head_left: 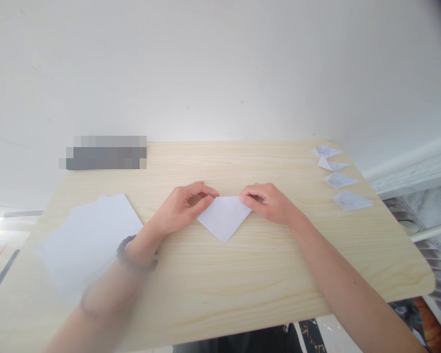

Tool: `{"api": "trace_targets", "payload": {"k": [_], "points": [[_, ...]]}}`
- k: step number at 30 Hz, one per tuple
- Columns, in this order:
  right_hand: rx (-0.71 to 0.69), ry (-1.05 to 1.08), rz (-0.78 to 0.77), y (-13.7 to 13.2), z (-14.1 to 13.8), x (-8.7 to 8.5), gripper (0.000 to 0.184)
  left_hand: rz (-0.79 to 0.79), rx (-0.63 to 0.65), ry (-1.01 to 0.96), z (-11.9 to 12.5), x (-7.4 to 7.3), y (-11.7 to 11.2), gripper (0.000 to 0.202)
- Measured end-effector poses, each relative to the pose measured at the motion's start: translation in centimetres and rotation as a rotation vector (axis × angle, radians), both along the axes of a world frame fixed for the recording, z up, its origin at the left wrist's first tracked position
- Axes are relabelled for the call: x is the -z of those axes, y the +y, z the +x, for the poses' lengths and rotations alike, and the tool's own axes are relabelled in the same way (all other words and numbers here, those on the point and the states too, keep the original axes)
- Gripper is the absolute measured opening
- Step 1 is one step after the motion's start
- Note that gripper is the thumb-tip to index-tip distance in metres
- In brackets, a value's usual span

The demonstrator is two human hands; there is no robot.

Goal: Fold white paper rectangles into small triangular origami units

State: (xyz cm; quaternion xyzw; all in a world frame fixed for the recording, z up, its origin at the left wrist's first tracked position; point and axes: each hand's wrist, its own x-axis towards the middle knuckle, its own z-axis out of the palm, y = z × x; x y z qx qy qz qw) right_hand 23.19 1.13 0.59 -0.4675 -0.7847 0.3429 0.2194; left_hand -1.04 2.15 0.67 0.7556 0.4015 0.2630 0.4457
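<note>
A folded sheet of white paper [225, 219] lies at the middle of the table, one corner pointing toward me and a straight folded edge on the far side. My left hand [187, 206] pinches its upper left part between thumb and fingers. At the upper right, my right hand [266, 201] grips the same edge, thumb on top. Both hands are closed on the paper, and their fingertips partly cover its far corners. Dark beads circle my left wrist.
Loose white sheets [95, 235] overlap on the left of the wooden table [224, 284], partly under my left forearm. Several folded paper pieces [341, 180] form a column at the right. A blurred dark object [103, 158] sits at the back left, against the wall [228, 68].
</note>
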Motion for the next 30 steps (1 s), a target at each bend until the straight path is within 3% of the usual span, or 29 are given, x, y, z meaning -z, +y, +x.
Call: {"api": "trace_targets", "payload": {"k": [3, 7, 15, 21, 27, 30], "points": [[0.038, 0.017, 0.008, -0.1, -0.5, 0.2, 0.025, 0.015, 0.012, -0.033, 0.0, 0.4, -0.1, 0.028], [0.113, 0.065, 0.076, 0.1, -1.1, 0.7, 0.021, 0.183, 0.1, -0.018, -0.1, 1.0, 0.2, 0.022], [0.165, 0.044, 0.217, 0.4, -1.3, 1.5, 0.007, 0.325, 0.193, -0.022, 0.0, 1.3, 0.5, 0.014], [0.234, -0.011, 0.398, 0.4, -0.9, 1.7, 0.018, 0.53, 0.02, 0.194, -0.2, 1.6, 0.7, 0.021], [0.01, -0.004, 0.408, 0.1, -1.3, 1.1, 0.017, 0.617, -0.085, 0.39, -0.3, 1.6, 0.4, 0.026], [-0.027, -0.029, 0.456, 0.1, -1.7, 1.2, 0.017, 0.632, -0.101, 0.449, -0.2, 1.7, 0.4, 0.028]]}}
